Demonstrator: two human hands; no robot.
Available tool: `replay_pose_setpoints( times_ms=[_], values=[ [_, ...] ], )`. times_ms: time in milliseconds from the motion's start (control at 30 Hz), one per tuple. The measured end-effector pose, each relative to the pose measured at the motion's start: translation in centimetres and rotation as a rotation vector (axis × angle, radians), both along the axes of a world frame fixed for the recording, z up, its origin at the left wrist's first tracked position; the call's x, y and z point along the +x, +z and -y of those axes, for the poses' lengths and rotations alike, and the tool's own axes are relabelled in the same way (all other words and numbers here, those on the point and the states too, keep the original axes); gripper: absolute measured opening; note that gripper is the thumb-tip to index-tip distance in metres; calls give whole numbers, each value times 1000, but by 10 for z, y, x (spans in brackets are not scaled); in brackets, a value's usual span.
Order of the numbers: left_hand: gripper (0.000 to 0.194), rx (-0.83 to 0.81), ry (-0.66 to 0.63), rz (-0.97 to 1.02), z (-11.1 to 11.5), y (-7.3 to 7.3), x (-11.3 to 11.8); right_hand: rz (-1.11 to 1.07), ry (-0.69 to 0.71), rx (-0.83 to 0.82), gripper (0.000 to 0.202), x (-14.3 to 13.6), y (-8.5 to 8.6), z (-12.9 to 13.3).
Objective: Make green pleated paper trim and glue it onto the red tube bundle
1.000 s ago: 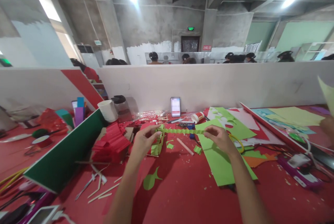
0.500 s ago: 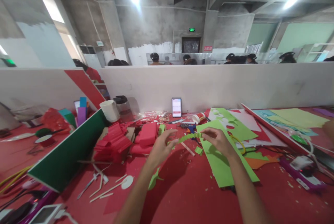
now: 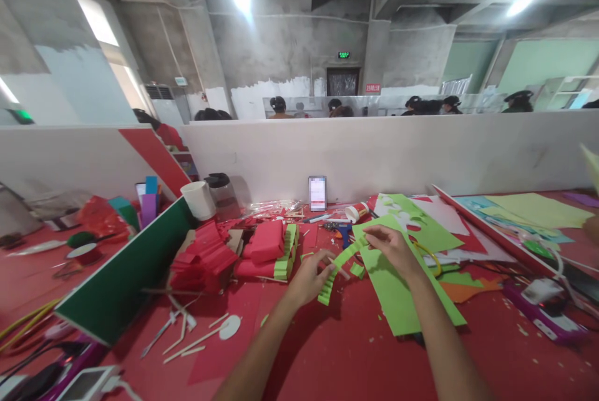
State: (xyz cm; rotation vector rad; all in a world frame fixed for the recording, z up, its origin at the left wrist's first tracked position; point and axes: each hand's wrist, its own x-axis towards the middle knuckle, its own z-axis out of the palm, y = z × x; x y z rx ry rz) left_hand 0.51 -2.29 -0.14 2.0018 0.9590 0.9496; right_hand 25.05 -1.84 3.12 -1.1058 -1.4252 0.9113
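Note:
A pleated green paper strip [image 3: 342, 257] slants between my two hands above the red table. My left hand [image 3: 311, 277] pinches it near its lower part, and a zigzag end hangs below the fingers. The upper end is pinched by my right hand [image 3: 387, 245], which is over a large green sheet [image 3: 397, 301]. Left of my left hand lie folded red paper [image 3: 266, 241] and more pleated green paper [image 3: 286, 252]. A small green scrap [image 3: 357, 270] rests between the hands.
A phone [image 3: 317, 193] stands against the white partition [image 3: 397, 151]. A blue glue gun [image 3: 345, 234] lies behind the hands. At left are a green board [image 3: 126, 276], a white cup [image 3: 198, 199], red paper strips [image 3: 201, 257] and wooden sticks [image 3: 191, 346]. A purple power strip [image 3: 543, 314] is at right.
My left hand has moved right and down along the strip, which now slants with its end hanging. The pleated green paper beside the red stack shows more fully. Pale paper has appeared at the right edge.

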Motion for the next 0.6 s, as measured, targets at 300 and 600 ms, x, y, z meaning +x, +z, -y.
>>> replay_pose_setpoints(
  times_ms=[300,600],
  values=[
    [36,-239,-228,-1,2,0,-5,-80,-192,6,43,12,-15,-15],
    [47,-224,-193,221,19,19,6,58,126,-23,33,-16,-2,0]
  ],
)
